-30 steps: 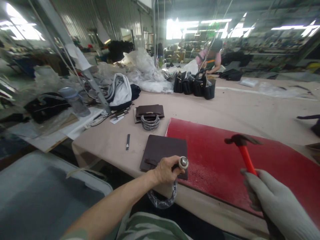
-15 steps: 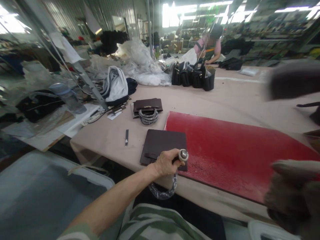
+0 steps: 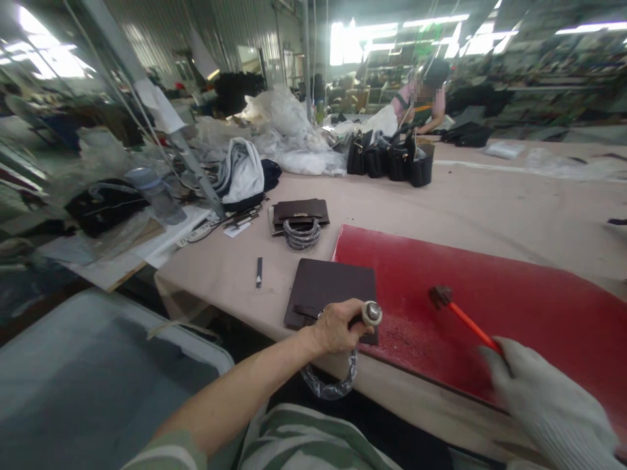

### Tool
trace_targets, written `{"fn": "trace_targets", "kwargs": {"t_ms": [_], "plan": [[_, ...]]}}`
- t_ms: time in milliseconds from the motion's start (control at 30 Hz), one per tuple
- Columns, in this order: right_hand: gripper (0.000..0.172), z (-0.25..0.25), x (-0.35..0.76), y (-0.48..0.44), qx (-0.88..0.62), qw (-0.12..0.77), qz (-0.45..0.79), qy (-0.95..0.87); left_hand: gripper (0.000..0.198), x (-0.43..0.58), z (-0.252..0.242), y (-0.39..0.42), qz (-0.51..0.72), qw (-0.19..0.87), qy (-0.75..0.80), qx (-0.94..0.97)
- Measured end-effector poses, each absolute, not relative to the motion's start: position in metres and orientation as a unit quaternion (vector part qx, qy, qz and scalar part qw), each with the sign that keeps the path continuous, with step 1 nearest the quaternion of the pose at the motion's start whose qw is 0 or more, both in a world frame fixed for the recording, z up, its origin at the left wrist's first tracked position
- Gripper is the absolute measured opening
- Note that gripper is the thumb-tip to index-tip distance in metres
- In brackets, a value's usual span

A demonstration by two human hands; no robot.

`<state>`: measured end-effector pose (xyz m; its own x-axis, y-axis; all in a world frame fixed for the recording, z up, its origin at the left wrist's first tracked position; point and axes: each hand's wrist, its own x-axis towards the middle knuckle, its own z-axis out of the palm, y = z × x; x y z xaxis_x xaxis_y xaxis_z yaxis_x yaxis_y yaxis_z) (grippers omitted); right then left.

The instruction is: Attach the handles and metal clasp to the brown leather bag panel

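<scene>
My bare left hand [image 3: 337, 326] is closed round an upright metal punch [image 3: 373, 313] with a pale collar at its top. The punch stands over the right edge of a dark brown leather panel [image 3: 333, 281]; its lower end is hidden by my fingers. From the panel's near side a plastic-wrapped bag handle [image 3: 329, 391] hangs past the table edge. My right hand [image 3: 533, 385], in a whitish knit glove, grips the orange-red handle of a hammer [image 3: 473, 324]. Its dark head is over the red board [image 3: 490, 281], right of the punch and apart from it.
Another brown panel with wrapped handles [image 3: 300, 212] lies farther back. A short dark strip [image 3: 259, 273] is to the left. Several black handbags [image 3: 389, 160] stand near a person [image 3: 426, 108] across the table [image 3: 465, 202]. A grey bin [image 3: 108, 378] sits at lower left.
The hammer, blurred and raised at the right before, has come down and left over the red board with my right hand. My left hand keeps its grip on the punch. The view has shifted slightly.
</scene>
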<state>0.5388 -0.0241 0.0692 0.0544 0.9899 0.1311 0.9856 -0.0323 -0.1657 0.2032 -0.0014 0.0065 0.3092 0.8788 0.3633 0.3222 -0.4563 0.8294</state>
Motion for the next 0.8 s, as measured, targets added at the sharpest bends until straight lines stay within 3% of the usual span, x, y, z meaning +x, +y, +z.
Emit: {"fn": "trace_targets", "kwargs": {"t_ms": [100, 167, 267, 400, 500, 600, 700, 800], "plan": [[0.051, 0.054, 0.523, -0.012, -0.713, 0.066, -0.049, -0.696, 0.013, 0.202, 0.007, -0.001, 0.426, 0.323, 0.407, 0.741], [0.053, 0.046, 0.494, -0.013, -0.672, 0.124, -0.077, -0.726, 0.014, 0.201, 0.006, -0.001, 0.426, 0.318, 0.408, 0.743], [0.048, 0.031, 0.438, -0.02, -0.579, 0.212, -0.013, -0.787, 0.015, 0.202, 0.003, -0.003, 0.417, 0.319, 0.411, 0.745], [0.047, 0.006, 0.385, -0.029, -0.514, 0.203, 0.026, -0.833, 0.015, 0.205, 0.001, -0.002, 0.436, 0.366, 0.426, 0.704], [0.054, -0.005, 0.378, -0.033, -0.523, 0.204, 0.006, -0.828, 0.032, 0.193, 0.008, 0.01, 0.532, 0.449, 0.476, 0.537], [0.054, -0.006, 0.382, -0.034, -0.525, 0.199, 0.018, -0.827, 0.05, 0.156, 0.022, 0.033, 0.589, 0.436, 0.539, 0.416], [0.054, -0.003, 0.383, -0.033, -0.526, 0.199, 0.025, -0.826, 0.042, 0.102, 0.033, 0.054, 0.463, 0.322, 0.675, 0.476], [0.053, -0.002, 0.381, -0.033, -0.526, 0.2, 0.016, -0.827, 0.031, 0.062, 0.035, 0.062, 0.193, 0.171, 0.797, 0.546]]}}
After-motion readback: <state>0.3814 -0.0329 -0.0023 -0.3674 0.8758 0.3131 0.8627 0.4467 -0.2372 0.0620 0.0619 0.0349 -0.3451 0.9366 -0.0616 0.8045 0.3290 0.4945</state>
